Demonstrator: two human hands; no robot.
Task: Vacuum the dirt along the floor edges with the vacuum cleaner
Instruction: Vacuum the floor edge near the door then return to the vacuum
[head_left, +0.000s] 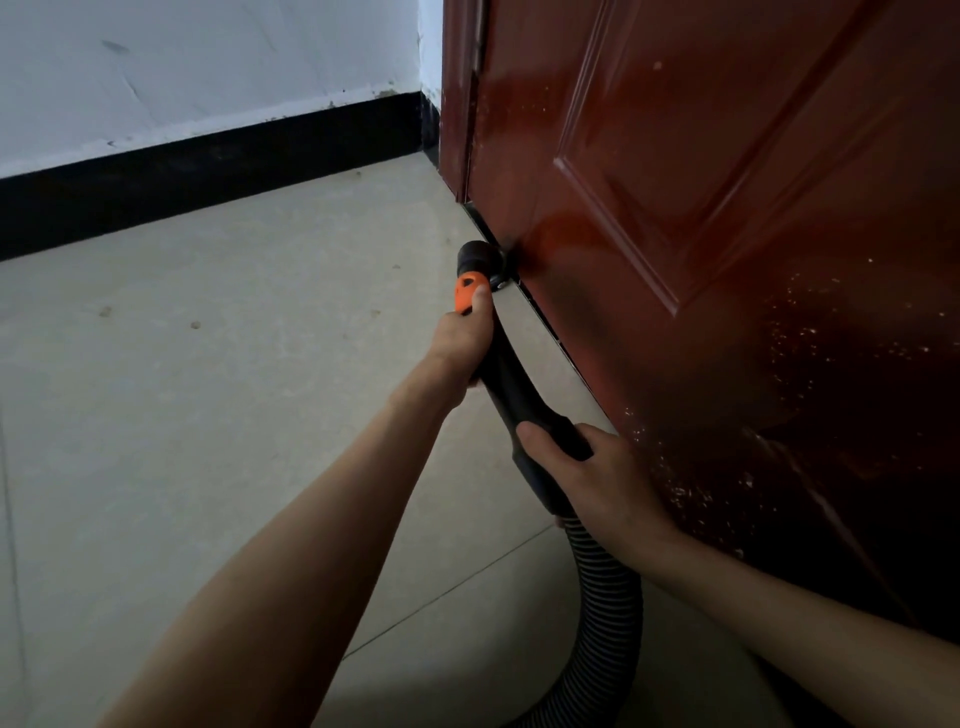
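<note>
Left hand (460, 348) wraps the black plastic vacuum wand (506, 374) just behind its orange collar (470, 293). Right hand (587, 467) grips the wand's rear, where the ribbed black hose (610, 613) joins. Black nozzle (480, 257) sits on the beige tiled floor (234, 389), at the bottom edge of the glossy red-brown wooden door (727, 208).

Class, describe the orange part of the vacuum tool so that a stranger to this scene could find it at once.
Start at the red-brown door and drop to its bottom edge, where the black vacuum nozzle meets the floor. Just behind the nozzle sits the orange collar, under the left hand. It is the only bright orange piece on the black tool.
</note>
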